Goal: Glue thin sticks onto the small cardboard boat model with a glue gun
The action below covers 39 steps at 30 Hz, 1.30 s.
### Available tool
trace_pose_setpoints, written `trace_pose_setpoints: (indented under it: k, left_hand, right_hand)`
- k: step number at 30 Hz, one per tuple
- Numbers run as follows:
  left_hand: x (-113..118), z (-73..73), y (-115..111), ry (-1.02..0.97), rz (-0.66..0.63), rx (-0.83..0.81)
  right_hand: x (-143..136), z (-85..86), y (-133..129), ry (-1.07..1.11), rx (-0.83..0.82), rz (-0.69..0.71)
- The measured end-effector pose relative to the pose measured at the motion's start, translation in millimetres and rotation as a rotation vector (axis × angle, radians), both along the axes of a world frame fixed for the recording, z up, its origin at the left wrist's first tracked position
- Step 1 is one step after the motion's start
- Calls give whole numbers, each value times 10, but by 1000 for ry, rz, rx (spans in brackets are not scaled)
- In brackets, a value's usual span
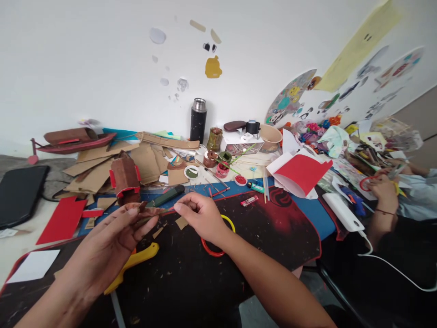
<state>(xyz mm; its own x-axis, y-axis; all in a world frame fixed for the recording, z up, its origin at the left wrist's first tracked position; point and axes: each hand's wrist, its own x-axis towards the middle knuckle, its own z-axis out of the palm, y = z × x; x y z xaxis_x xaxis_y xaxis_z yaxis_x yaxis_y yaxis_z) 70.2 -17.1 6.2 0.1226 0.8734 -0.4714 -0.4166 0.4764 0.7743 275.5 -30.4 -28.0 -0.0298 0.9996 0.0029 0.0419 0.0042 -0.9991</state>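
My left hand [118, 234] grips a small brown painted piece [150, 211] between thumb and fingers, above the black mat. My right hand [201, 216] is closed in a pinch at the piece's right end, where a thin reddish-green bit shows; what its fingertips hold is too small to make out. Just behind the left hand stands a brown model house [125, 175] with red trim. Under the left hand lies a yellow-handled glue gun [136, 262], partly covered. Scissors-like red and yellow loops [213, 253] lie beneath the right wrist. A dark green utility knife [167, 196] rests behind both hands.
Paint pots [222, 170], brushes and a black thermos [198, 120] stand at the back. Cardboard scraps [92, 171], a model boat [77, 141] and red card [61, 220] fill the left. On the right are a white power strip [343, 212] and another person's hand [384, 193] with scissors.
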Motion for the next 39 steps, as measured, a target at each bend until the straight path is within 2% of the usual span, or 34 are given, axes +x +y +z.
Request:
trace_pose_setpoints:
  k: [5, 9, 12, 16, 19, 22, 29, 39]
  left_hand:
    - [17, 29, 27, -3, 45, -10]
    - [-37, 65, 51, 4, 97, 26]
    - [-73, 86, 52, 11, 102, 26]
    - [-87, 96, 42, 10, 112, -8]
    - [-102, 75, 41, 10, 125, -24]
    - [-126, 44, 37, 9, 123, -13]
    - [-132, 55, 2, 32, 84, -18]
    - [-130, 67, -13, 12, 123, -47]
  right_hand:
    - [73, 4, 0, -69, 13, 1]
    - [281, 9, 20, -182, 16, -58]
    - [516, 18, 30, -398, -16, -114]
    - [796, 65, 34, -747, -29, -117]
    - [913, 92, 49, -974, -52, -130]
    - [955, 80, 73, -1108, -75, -129]
    - [909, 8, 108, -1130, -112, -47]
    - [872, -2, 140, -1086, -144, -27]
